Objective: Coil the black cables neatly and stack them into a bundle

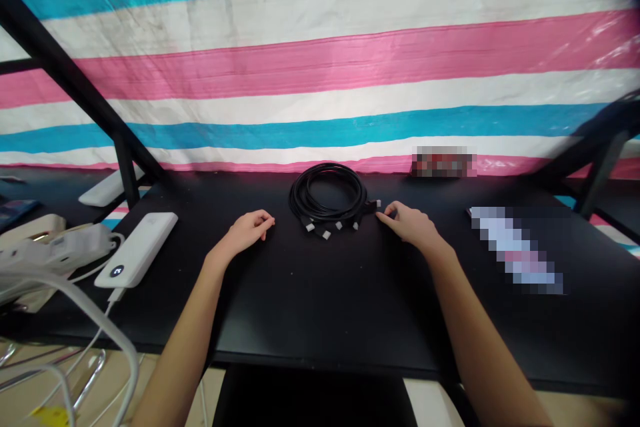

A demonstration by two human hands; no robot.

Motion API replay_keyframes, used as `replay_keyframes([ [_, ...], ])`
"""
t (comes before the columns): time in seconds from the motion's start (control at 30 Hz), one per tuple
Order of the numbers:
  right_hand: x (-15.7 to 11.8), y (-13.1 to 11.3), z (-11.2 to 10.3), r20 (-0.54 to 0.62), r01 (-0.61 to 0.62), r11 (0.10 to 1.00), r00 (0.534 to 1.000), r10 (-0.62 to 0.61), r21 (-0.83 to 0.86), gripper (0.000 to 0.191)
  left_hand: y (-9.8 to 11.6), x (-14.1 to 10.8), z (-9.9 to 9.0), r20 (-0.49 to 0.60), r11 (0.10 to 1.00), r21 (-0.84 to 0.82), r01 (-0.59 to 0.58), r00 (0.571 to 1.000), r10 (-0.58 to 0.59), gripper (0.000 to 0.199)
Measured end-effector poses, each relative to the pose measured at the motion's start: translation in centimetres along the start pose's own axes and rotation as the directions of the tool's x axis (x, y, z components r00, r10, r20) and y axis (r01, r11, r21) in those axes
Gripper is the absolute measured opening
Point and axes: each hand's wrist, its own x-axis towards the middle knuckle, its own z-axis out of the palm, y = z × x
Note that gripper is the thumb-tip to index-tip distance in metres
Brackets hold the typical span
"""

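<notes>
A person's bare arms reach forward over a black bench (pixel 300 300), seen from above. A coil of black cable (pixel 328 215) lies flat on the far half of the bench, between the hands and slightly beyond them. Left of it, well short of touching, is the left hand (pixel 246 230), fingers loosely curled; whether its grip encloses anything, I cannot tell. The right hand (pixel 413 223) is just beside the coil's right edge, thumb and forefinger close together by a black plug (pixel 371 207); I cannot tell whether this grip is grasping the plug or released.

Around them: on the left, a white power bank (pixel 137 250) slants from near left to far right, beside a white power strip (pixel 77 248) and looping white cords (pixel 117 327). Pixelated items sit at the back (pixel 443 163) and right (pixel 517 250). Black bars (pixel 87 97) slope down at either side, and a striped sheet (pixel 320 73) in blue, white and pink hangs behind.

The ring's longer axis runs left to right. 4 pale plug tips (pixel 326 235) show along its near edge; the black plug points right.
</notes>
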Motion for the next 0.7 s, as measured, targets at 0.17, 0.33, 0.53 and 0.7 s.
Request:
replay_keyframes([
  [0.17,-0.08,-0.14,-0.07,0.004,-0.007,1.0,1.0,0.007,0.006,0.029,0.0,-0.05,-0.01,-0.005,1.0,0.0,-0.003,1.0,0.003,0.033],
  [0.33,-0.11,-0.17,-0.14,0.009,-0.003,1.0,1.0,0.003,0.015,0.028,-0.1,-0.01,0.03,-0.008,1.0,-0.01,-0.006,1.0,0.006,0.033],
  [0.53,-0.06,-0.09,-0.06,-0.012,0.011,1.0,1.0,-0.01,0.017,0.029,0.0,-0.09,-0.03,-0.019,1.0,-0.024,-0.004,1.0,0.004,0.033],
  [0.7,-0.05,-0.02,0.02,-0.018,0.015,1.0,1.0,-0.015,0.012,0.029,0.14,-0.1,-0.02,-0.036,1.0,-0.03,0.003,0.999,-0.004,0.031],
])
